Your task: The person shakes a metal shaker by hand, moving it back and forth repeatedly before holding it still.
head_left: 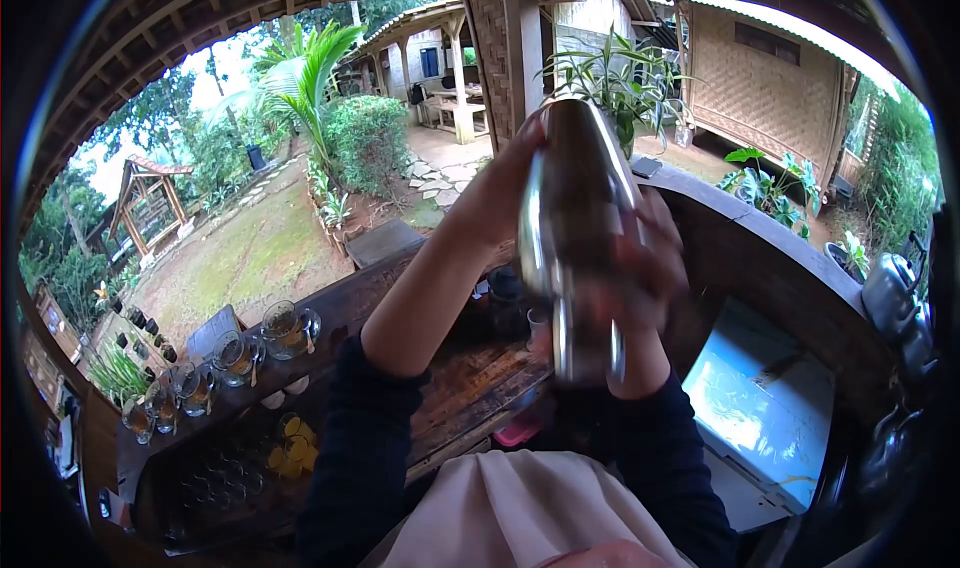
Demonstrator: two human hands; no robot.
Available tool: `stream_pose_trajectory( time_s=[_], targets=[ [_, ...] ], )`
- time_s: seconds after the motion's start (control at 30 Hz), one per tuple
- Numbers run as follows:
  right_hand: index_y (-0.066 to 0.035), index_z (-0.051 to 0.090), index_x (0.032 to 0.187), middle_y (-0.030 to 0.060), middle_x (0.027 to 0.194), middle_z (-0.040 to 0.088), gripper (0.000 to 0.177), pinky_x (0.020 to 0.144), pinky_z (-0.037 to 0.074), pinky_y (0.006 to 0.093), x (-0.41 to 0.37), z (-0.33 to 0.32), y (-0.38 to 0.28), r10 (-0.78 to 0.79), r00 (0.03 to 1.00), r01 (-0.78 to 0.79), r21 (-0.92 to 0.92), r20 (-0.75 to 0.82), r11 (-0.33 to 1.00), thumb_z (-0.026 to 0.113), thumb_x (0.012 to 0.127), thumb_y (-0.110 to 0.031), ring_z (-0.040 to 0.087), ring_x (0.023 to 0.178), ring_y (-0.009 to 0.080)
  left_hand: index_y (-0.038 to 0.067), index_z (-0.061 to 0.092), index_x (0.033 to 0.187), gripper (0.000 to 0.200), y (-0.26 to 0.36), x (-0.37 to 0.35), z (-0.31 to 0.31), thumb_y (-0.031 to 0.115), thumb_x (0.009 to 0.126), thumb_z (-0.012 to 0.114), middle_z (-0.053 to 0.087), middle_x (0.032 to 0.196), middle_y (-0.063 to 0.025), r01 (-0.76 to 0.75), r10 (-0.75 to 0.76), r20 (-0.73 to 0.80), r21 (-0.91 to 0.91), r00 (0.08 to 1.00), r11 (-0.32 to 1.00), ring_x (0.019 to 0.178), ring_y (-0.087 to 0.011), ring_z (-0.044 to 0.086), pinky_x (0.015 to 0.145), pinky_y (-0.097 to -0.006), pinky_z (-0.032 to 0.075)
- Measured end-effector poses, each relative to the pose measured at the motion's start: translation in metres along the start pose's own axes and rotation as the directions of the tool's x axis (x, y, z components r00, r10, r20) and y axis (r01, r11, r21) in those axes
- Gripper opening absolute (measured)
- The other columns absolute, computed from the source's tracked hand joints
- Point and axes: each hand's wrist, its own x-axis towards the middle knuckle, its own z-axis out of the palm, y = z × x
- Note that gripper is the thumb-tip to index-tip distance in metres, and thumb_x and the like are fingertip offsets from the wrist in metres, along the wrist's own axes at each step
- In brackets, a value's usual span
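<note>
A shiny metal cocktail shaker [580, 188] is held up in front of me, tilted and blurred by motion. My left hand [512, 183] is closed around its upper left side, with most of the fingers hidden behind the metal. My right hand [645, 268] wraps the lower right side, its fingers smeared. Below the shaker, a dark jar [507, 286] and a small clear glass [538, 326] stand on the wooden counter [450, 408].
Several glass cups on saucers [235, 356] line the counter's left edge. Yellow cups [293, 448] and upturned glasses [220, 483] sit in a dark tray. At right are a pale box [760, 398] and a metal kettle [890, 293]. A ledge [740, 213] curves ahead.
</note>
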Motion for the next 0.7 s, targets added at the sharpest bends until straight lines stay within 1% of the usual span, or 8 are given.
stream_pose_trajectory(
  time_s=[0.1,0.13,0.27,0.33,0.53,0.6,0.63,0.7],
  targets=[
    [-0.003,0.058,0.107,0.0197,0.113,0.055,0.052,0.086,0.045,0.0447,0.011,0.028,0.017,0.656,0.754,-0.656,-0.007,-0.008,0.754,0.080,0.065,-0.024,0.055,0.105,0.0374,0.000,0.055,0.110,0.037,-0.009,0.021,-0.032,0.030,0.089,0.048,0.063,0.101,-0.0162,-0.175,0.190,-0.051,0.213,0.980,0.961,0.091,-0.0252,0.063,0.082,-0.0380,0.053],
    [-0.003,0.058,0.107,0.0197,0.113,0.055,0.052,0.086,0.045,0.0447,0.013,0.021,0.015,0.652,0.758,-0.652,-0.022,-0.012,0.758,0.080,0.065,-0.024,0.055,0.105,0.0374,0.000,0.055,0.111,0.038,-0.015,0.020,-0.025,0.029,0.088,0.049,0.064,0.101,-0.0165,-0.198,0.366,-0.177,0.592,0.913,0.781,0.091,-0.0255,0.064,0.081,-0.0389,0.053],
    [-0.004,0.056,0.113,0.0125,0.115,0.056,0.040,0.092,0.044,0.0378,0.030,-0.007,0.002,0.118,0.993,-0.118,0.023,0.009,0.993,0.068,0.080,-0.023,0.056,0.106,0.0237,0.001,0.045,0.122,0.044,-0.003,0.006,0.026,0.029,0.089,0.055,0.059,0.110,-0.0145,0.056,-0.062,-0.052,-0.115,0.997,0.992,0.098,-0.0244,0.061,0.084,-0.0398,0.050],
    [-0.005,0.054,0.115,0.0101,0.116,0.057,0.043,0.093,0.044,0.0371,0.027,-0.010,0.004,0.077,0.997,-0.077,0.005,-0.005,0.997,0.068,0.079,-0.023,0.056,0.107,0.0239,0.004,0.032,0.132,0.060,-0.015,0.000,0.043,0.033,0.087,0.059,0.051,0.120,-0.0128,-0.550,0.387,0.397,0.503,0.832,0.666,0.109,-0.0218,0.054,0.089,-0.0372,0.047],
    [-0.004,0.056,0.115,0.0133,0.114,0.058,0.057,0.095,0.043,0.0395,0.002,-0.020,0.022,0.359,0.933,-0.358,-0.149,-0.023,0.922,0.078,0.065,-0.022,0.055,0.109,0.0335,0.007,0.051,0.116,0.040,-0.010,0.052,-0.021,0.037,0.089,0.048,0.059,0.112,-0.0132,0.142,-0.131,0.088,-0.140,0.987,0.980,0.100,-0.0262,0.059,0.086,-0.0419,0.049],
    [-0.004,0.057,0.112,0.0157,0.112,0.057,0.054,0.095,0.043,0.0389,0.008,-0.032,0.019,0.502,0.864,-0.503,-0.120,-0.039,0.856,0.078,0.066,-0.023,0.055,0.109,0.0317,0.005,0.055,0.111,0.040,-0.035,0.058,-0.018,0.036,0.090,0.042,0.062,0.106,-0.0150,0.024,0.082,-0.395,0.257,0.915,0.966,0.096,-0.0275,0.061,0.085,-0.0426,0.050],
    [-0.003,0.059,0.109,0.0181,0.110,0.057,0.051,0.095,0.043,0.0382,0.014,-0.037,0.016,0.636,0.770,-0.638,-0.075,-0.060,0.766,0.079,0.066,-0.023,0.055,0.109,0.0299,0.003,0.054,0.111,0.037,-0.042,0.048,0.017,0.031,0.091,0.043,0.062,0.105,-0.0144,-0.089,0.232,-0.257,0.468,0.938,0.879,0.094,-0.0261,0.062,0.086,-0.0409,0.050],
    [-0.004,0.057,0.112,0.0161,0.109,0.057,0.053,0.096,0.042,0.0356,0.022,-0.055,0.000,0.400,0.915,-0.403,-0.072,-0.053,0.912,0.078,0.067,-0.023,0.055,0.108,0.0255,0.004,0.053,0.111,0.031,-0.039,0.053,0.010,0.028,0.093,0.046,0.062,0.102,-0.0126,0.068,-0.067,0.006,-0.165,0.998,0.984,0.094,-0.0222,0.062,0.085,-0.0376,0.050]
  ],
)
